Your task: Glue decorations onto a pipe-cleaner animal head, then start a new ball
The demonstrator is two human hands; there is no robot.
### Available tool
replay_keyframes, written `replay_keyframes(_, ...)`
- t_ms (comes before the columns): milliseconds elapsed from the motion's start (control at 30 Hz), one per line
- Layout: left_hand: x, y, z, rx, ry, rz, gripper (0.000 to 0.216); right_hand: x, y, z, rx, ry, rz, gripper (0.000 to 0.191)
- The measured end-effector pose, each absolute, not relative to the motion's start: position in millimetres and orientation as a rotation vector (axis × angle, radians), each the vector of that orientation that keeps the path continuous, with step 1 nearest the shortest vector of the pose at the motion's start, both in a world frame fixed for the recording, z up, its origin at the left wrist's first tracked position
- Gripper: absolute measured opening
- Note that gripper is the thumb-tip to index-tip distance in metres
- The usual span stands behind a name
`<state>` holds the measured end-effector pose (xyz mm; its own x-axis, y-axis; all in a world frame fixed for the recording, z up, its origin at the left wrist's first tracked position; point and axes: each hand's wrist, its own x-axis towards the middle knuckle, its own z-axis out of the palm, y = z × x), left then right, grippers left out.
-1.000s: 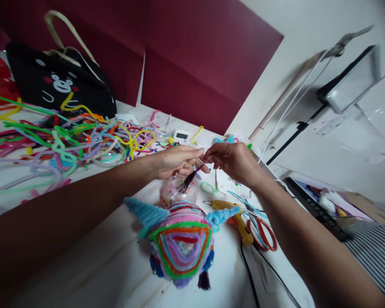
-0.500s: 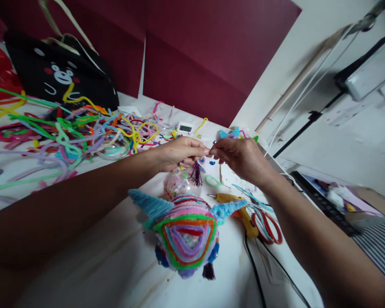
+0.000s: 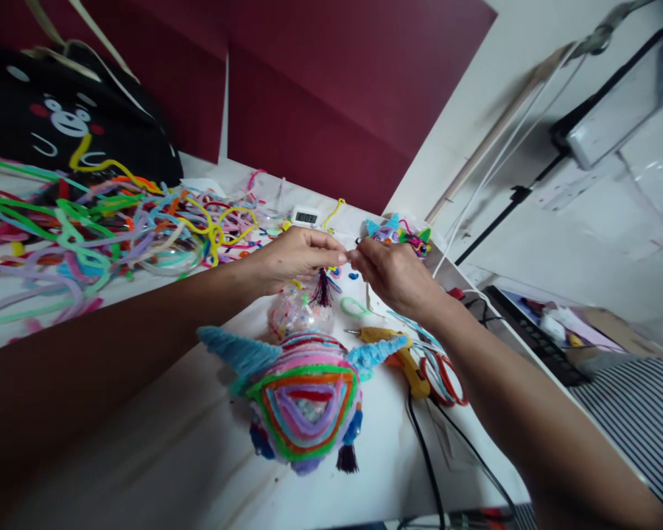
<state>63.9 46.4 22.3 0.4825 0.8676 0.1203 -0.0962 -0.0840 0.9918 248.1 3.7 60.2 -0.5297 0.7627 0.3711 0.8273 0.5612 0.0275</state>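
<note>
My left hand (image 3: pixel 303 258) is closed, its fingers pinched, and a dark purple tassel (image 3: pixel 323 288) hangs beneath them. My right hand (image 3: pixel 395 274) pinches at the left fingertips; what lies between its fingers is too small to make out. Below the hands stands a clear round ball (image 3: pixel 298 313) with coloured specks. Nearer to me sits a craft animal head (image 3: pixel 306 401) covered in coloured pipe cleaners, with blue ears or horns and a second dark tassel (image 3: pixel 348 458) low on its right side.
A yellow glue gun (image 3: pixel 401 357) and red-handled scissors (image 3: pixel 442 379) lie under my right forearm, with black cables (image 3: pixel 425 449) running forward. Tangled pipe cleaners (image 3: pixel 104 228) cover the left. A small timer (image 3: pixel 305 216) and finished craft pieces (image 3: pixel 387 230) stand behind.
The whole view has shifted, so things sit further left in the picture. Both hands stay pinched together above the ball, and more of the craft pieces behind my right hand shows.
</note>
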Motion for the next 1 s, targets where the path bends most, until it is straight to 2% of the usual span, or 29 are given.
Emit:
replay_keyframes(133,65.8,45.8,22.6,1.45,0.76,0.942,0.003,248.0,2.7,59.3,-1.337,-2.471,-0.211,0.029)
replay_keyframes(267,67.4,45.3,24.4,1.454,0.795,0.921,0.004,266.4,-7.1,61.2,-1.412,-2.383,0.043,0.037)
replay_keyframes(533,69.0,47.1,23.8,1.446,0.895,0.897,0.011,336.6,-63.8,21.8,-2.039,-2.254,0.271,0.014)
replay_keyframes(633,69.8,48.5,20.2,1.459,0.907,0.888,0.01,349.4,-82.0,3.6,-2.174,-2.184,0.357,0.014)
replay_keyframes(833,70.1,53.0,13.9,1.46,0.931,0.89,0.008,348.1,-90.3,-7.8,-2.168,-2.101,0.547,0.025)
replay_keyframes(1000,66.3,57.8,9.8,1.487,0.919,0.875,0.005,343.1,-85.5,-14.7,-2.16,-1.961,0.544,0.024)
